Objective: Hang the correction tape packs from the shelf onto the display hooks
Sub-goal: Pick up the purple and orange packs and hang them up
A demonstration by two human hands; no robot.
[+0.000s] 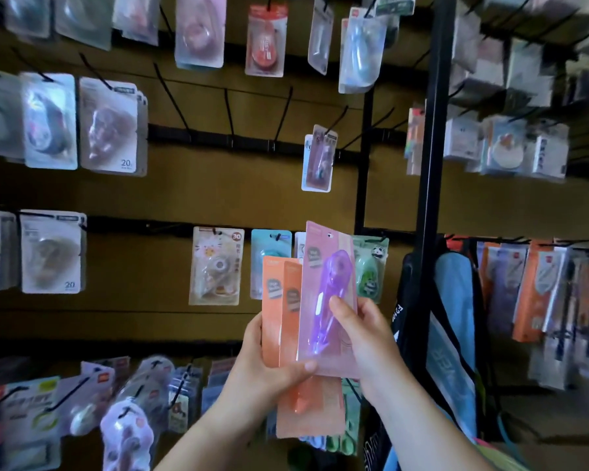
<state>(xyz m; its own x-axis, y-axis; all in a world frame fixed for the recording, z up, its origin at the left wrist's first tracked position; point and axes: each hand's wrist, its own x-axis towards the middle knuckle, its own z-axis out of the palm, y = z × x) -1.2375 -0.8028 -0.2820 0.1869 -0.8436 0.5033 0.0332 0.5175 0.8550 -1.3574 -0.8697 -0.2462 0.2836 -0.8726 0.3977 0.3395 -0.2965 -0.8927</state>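
Observation:
In front of the wall display I hold a fan of correction tape packs. My left hand [266, 362] grips several orange packs [279, 300] from the left, thumb across their lower front. My right hand [364, 334] pinches the pink pack with a purple tape pen [330, 294], the front one, thumb on the blister. Its hang hole is at the top. Several bare black display hooks [228, 113] stick out of the brown board above, in the middle row. One pen-type pack [318, 158] hangs on a hook to their right.
Packs of correction tape hang in rows left, above and below, such as the white cat pack [215, 266] and a panda pack [371, 266]. A black upright post [429, 164] divides the display; more packs [538, 287] hang to its right. A blue bag [453, 334] leans at the post.

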